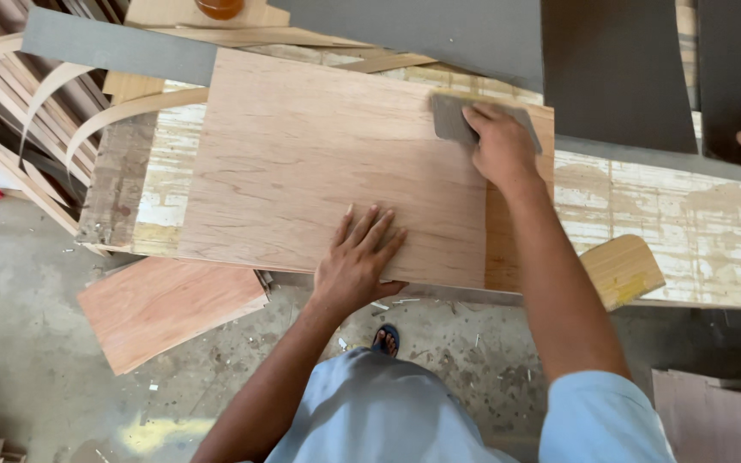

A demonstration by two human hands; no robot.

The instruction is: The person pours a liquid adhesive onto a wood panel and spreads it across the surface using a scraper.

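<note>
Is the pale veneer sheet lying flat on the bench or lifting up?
Flat. The pale wooden veneer sheet lies spread on the worn workbench, the left hand pressing it palm-down, the right hand holding a grey sanding pad on it.

Pale plywood sheet (319,171) flat, grey sanding pad (449,117) atop

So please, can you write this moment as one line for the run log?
left hand: flat on pale plywood sheet | right hand: pressing grey rectangular sanding pad at far right corner | sheet on worn workbench
</note>
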